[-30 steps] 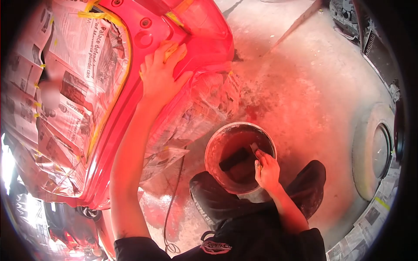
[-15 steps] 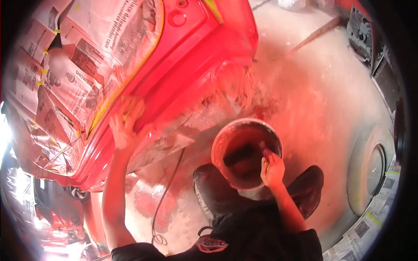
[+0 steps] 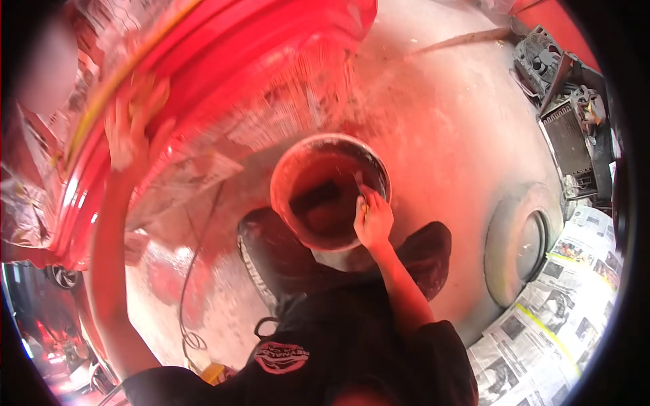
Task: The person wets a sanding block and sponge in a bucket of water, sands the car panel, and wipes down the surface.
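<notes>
My left hand (image 3: 132,139) is pressed against the glossy red car body panel (image 3: 217,51), near the yellow tape edge. Under its fingers is a yellowish pad (image 3: 154,96), blurred, perhaps a sponge. My right hand (image 3: 374,218) is over the near right rim of a round bucket (image 3: 276,193) standing between my knees. Its fingers are closed together, pinching something small that I cannot make out. Dark liquid (image 3: 338,172) lies in the bucket, with a black reflection or shape on it.
Newspaper masking (image 3: 294,95) hangs below the panel. A tyre (image 3: 514,247) lies on the floor at right, beside newspaper-covered sheeting (image 3: 542,338). Car parts with a fan (image 3: 542,57) and a radiator (image 3: 569,145) stand at far right. A thin cable (image 3: 186,298) runs along the floor.
The view has shifted, so the panel, bucket and both hands appear further left and higher. My left hand stays on the panel and my right hand stays at the bucket's rim.
</notes>
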`<state>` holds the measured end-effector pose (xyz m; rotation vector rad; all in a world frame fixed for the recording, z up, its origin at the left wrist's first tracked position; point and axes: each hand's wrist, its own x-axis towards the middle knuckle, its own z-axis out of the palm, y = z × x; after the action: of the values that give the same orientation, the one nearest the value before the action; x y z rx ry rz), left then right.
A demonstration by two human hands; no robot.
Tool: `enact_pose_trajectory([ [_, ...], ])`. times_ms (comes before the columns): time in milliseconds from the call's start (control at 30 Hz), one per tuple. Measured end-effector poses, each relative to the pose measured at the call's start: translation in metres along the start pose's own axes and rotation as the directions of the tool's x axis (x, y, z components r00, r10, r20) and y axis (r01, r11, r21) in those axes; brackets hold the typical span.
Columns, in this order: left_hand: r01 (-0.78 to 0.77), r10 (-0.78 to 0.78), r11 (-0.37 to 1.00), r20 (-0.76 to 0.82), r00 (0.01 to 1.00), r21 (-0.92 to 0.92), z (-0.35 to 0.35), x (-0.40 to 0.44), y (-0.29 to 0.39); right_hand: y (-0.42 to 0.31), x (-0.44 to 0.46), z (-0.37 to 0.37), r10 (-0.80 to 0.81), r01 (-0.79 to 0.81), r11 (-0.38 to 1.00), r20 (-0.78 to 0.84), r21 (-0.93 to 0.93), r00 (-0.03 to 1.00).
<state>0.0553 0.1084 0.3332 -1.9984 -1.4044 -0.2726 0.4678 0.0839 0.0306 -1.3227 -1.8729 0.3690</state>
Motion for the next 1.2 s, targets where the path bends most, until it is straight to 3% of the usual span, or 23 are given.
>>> enact_pose_trajectory([
  [100, -0.170, 0.157, 0.978, -0.108, 0.982, -0.122, 0.014, 0.056, 0.018, -0.001, -0.001, 0.001, 0.031, -0.031, 1.000, 0.015, 0.003, 0.999],
  [200, -0.257, 0.238, 0.957, -0.145, 0.960, -0.135, 0.028, 0.103, 0.041, 0.000, -0.001, 0.002, 0.044, -0.043, 0.998, 0.031, -0.043, 0.999],
  [433, -0.241, 0.189, 0.913, -0.184, 0.965, -0.328, 0.077, 0.176, 0.069, -0.001, -0.006, 0.004, 0.056, -0.042, 0.988, 0.090, -0.150, 0.994],
  [600, -0.143, 0.096, 0.950, -0.175, 0.980, -0.277, 0.068, 0.185, 0.080, -0.004, 0.000, 0.003, 0.039, -0.038, 0.991, 0.004, -0.130, 0.999],
  [733, -0.207, 0.132, 0.926, -0.244, 0.961, -0.315, 0.071, 0.188, 0.082, -0.011, -0.001, 0.000, 0.051, -0.038, 0.978, 0.060, -0.204, 0.997],
  [833, -0.144, 0.083, 0.938, -0.200, 0.976, -0.314, 0.070, 0.193, 0.091, 0.008, 0.012, 0.014, -0.051, 0.142, 0.968, 0.392, -0.205, 0.919],
  [967, -0.105, 0.067, 0.956, -0.143, 0.987, -0.272, 0.061, 0.182, 0.082, 0.030, 0.061, 0.020, -0.312, 0.534, 0.803, 0.577, -0.264, 0.755],
  [1100, -0.086, 0.043, 0.950, -0.147, 0.988, -0.300, 0.061, 0.180, 0.082, 0.106, 0.052, 0.058, -0.230, 0.581, 0.748, 0.696, -0.320, 0.680],
  [1200, -0.102, 0.045, 0.929, -0.163, 0.986, -0.357, 0.062, 0.178, 0.079, 0.087, 0.052, 0.043, -0.089, 0.463, 0.824, 0.733, -0.327, 0.675],
])
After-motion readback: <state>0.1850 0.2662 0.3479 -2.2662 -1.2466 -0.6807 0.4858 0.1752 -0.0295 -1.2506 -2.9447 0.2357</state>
